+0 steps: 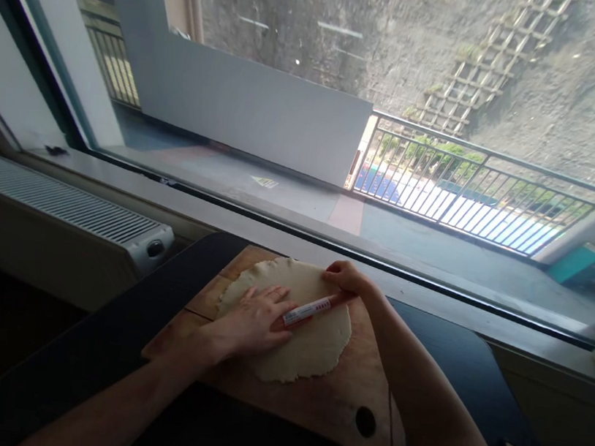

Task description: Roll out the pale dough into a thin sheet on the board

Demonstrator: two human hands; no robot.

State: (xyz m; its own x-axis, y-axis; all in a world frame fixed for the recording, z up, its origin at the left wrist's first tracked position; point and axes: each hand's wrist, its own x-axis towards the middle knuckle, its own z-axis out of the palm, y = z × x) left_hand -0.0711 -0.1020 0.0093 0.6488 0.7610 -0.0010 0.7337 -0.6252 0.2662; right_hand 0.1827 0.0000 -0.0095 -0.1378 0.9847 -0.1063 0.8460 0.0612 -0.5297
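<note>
Dough (pixel 308 343): it lies flat as a thin round sheet on the far half of the cutting board (pixel 328 401), its left part under my palm. I judge it soft, light and easy to tear or stretch; lifting it by one edge would probably pull it out of shape.

Marker (pixel 310 310): a slim white tube with red print lies slantwise across the dough's middle, resting on the sheet like a small roller. It looks stiff, light and smooth, so I judge it can slip or roll away under bare fingers.

Left hand (pixel 253 320): it is spread flat, fingers apart, palm down on the left part of the dough, fingertips touching the marker's near end. It clamps nothing; it only presses.

Right hand (pixel 345 280): it sits at the far edge of the dough, fingers curled down onto the marker's far end. I cannot tell whether they pinch it or only bear down on it.

Where to hold: I judge the marker is best pressed at both ends, and the dough held down with a flat palm.

Board: it rests on a dark table (pixel 456 356) just below a window sill (pixel 275 223), a round hole (pixel 365 421) in its near right corner.
</note>
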